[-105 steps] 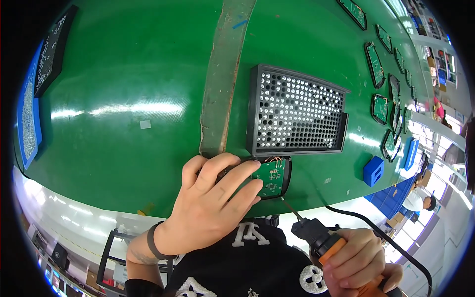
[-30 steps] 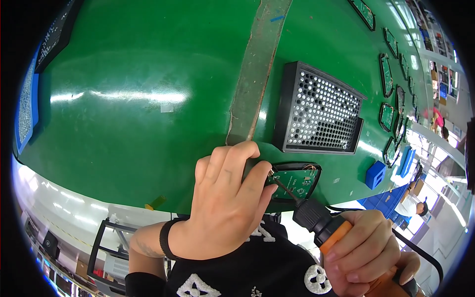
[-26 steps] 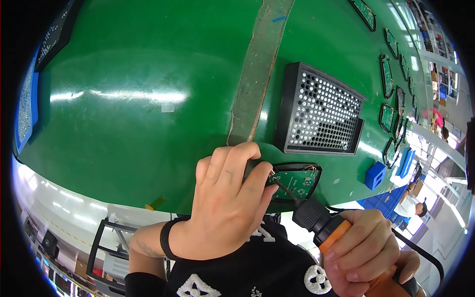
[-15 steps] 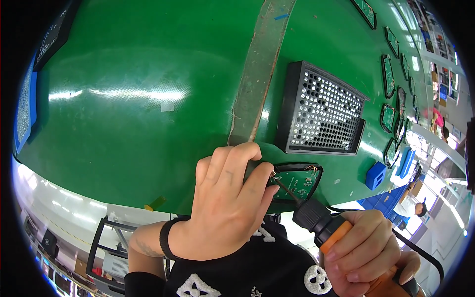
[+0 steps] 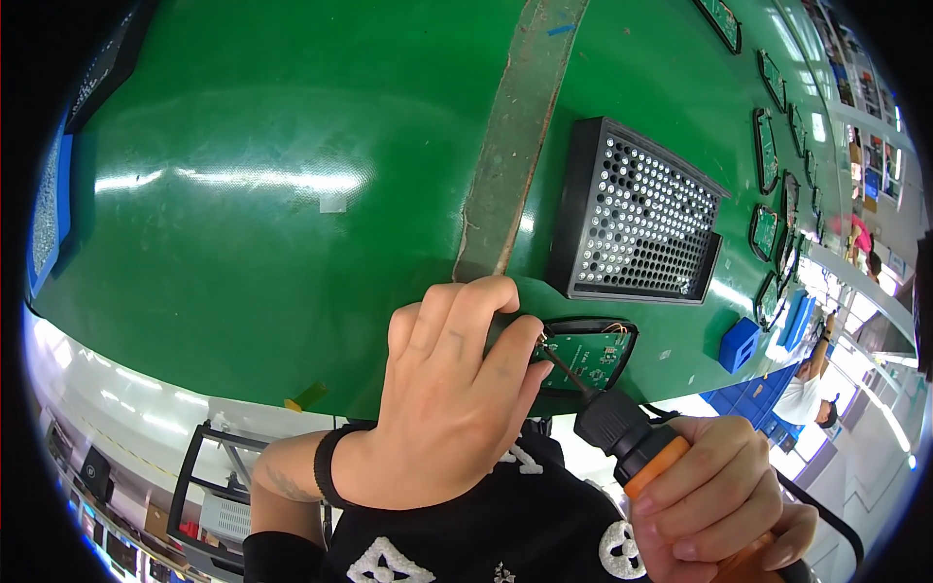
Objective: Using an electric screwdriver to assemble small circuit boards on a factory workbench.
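Observation:
My left hand (image 5: pixel 455 389) is closed on the left end of a black casing, thumb and index finger pinching near the screwdriver tip. Inside the black casing (image 5: pixel 634 342) lies a green circuit board (image 5: pixel 595 356) with small parts and thin wires at its upper right. An orange and black electric screwdriver (image 5: pixel 618 428) is gripped by my right hand (image 5: pixel 714 500). Its bit slants up and left to the board's left part, beside my left fingertips. Those fingers cover the casing's left end, and I cannot make out a screw at the tip.
Just beyond the casing stands a black screw tray (image 5: pixel 569 223) with many holes, partly filled. Several boards in black casings (image 5: pixel 765 151) lie along the far right. A blue block (image 5: pixel 741 344) sits at the right edge, and a blue bin (image 5: pixel 49 214) at the left. Another person (image 5: pixel 812 389) is at far right.
The view has shifted very slightly. Both hands, the screwdriver and the casing keep nearly the same places relative to each other. The person at far right has raised an arm.

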A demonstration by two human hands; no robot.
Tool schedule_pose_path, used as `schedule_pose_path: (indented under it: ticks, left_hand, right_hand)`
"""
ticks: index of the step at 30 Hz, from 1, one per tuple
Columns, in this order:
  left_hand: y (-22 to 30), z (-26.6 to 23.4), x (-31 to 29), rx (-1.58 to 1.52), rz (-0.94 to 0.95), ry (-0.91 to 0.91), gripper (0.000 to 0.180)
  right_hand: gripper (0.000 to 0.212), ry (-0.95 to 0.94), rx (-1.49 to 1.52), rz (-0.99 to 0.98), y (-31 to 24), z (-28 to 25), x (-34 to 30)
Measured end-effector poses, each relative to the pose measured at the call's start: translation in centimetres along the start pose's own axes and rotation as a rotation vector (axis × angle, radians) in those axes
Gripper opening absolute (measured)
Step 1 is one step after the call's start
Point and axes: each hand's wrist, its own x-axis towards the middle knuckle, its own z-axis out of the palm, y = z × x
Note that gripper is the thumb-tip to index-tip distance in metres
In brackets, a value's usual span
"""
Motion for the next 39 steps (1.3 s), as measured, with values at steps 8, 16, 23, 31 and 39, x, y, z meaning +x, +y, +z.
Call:
schedule_pose_path:
  ticks: [8,16,23,31,39]
  left_hand:
    - [0.7,-0.4,0.5,0.037,0.053,0.003,0.037]
    - [0.6,-4.8,2.0,-0.199,0.046,-0.265,0.026]
    - [-4.3,-16.1,24.3,-0.259,-0.348,0.152,0.037]
    - [-8.7,-9.5,32.5,0.612,0.415,0.166,0.047]
    - [-1.1,-9.9,22.9,0.569,0.638,-0.116,0.031]
  right_hand:
    - [0.054,0.019,-0.065,-0.002,0.2,1.2,1.2]
    - [0.050,0.365,0.305,-0.442,-2.5,-3.5,2.5]
    - [0.052,0.723,0.096,-0.354,-0.1,-5.4,2.9]
    - [0.048,0.562,-0.118,-0.175,1.1,-3.8,3.5]
    - [0.048,0.512,-0.175,-0.112,1.7,-3.7,3.3]
